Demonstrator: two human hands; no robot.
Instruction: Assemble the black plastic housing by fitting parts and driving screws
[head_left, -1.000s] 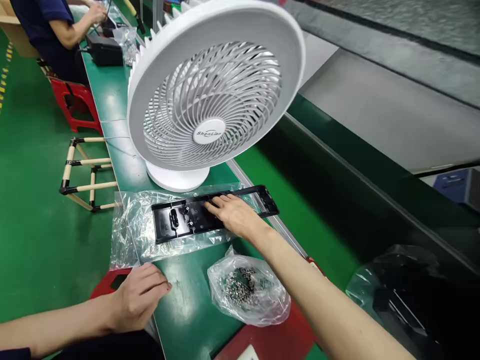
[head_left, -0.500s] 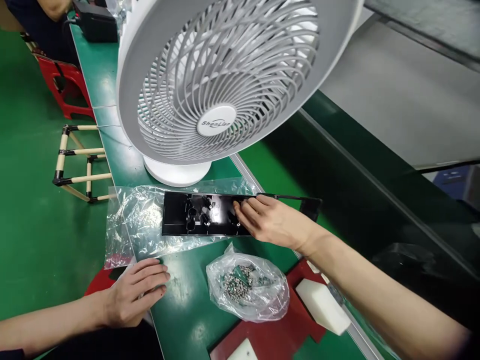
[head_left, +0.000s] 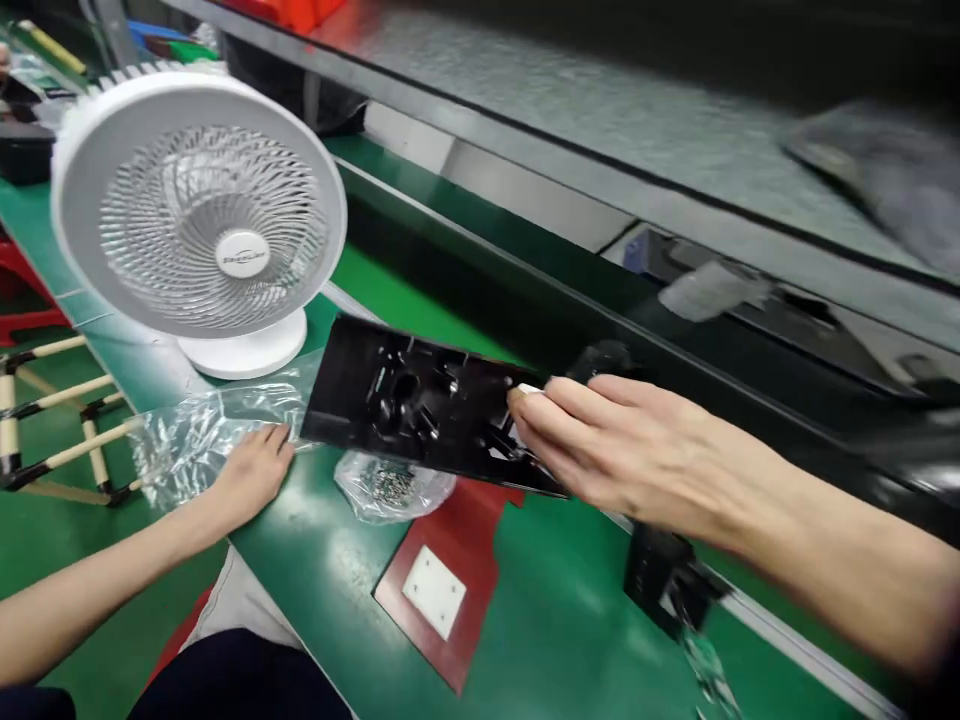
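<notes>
Right hand (head_left: 630, 450): grips the black plastic panel (head_left: 420, 405) by its right end, fingers (head_left: 555, 400) pinching over the top edge with the thumb underneath, so the long part can be carried one-handed
Panel: lifted clear of the desk (head_left: 570, 620) and tilted, moulded inner side towards the camera, above the small bag of screws (head_left: 390, 485)
Left hand (head_left: 251, 470): lies flat on the clear plastic bag (head_left: 202, 435), fingers together and pressing down, which pins the loose film to the desk edge
Desk: green surface carrying a white fan (head_left: 199, 215) behind the bag, and a red mat (head_left: 457, 560) with a white pad (head_left: 433, 592) near the front
Hard to make out: the panel's far end is hidden behind the right hand; a dark object (head_left: 667, 580) under the wrist is blurred and cannot be identified; the conveyor side beyond is smeared by motion; the fan's base is partly behind the plastic
</notes>
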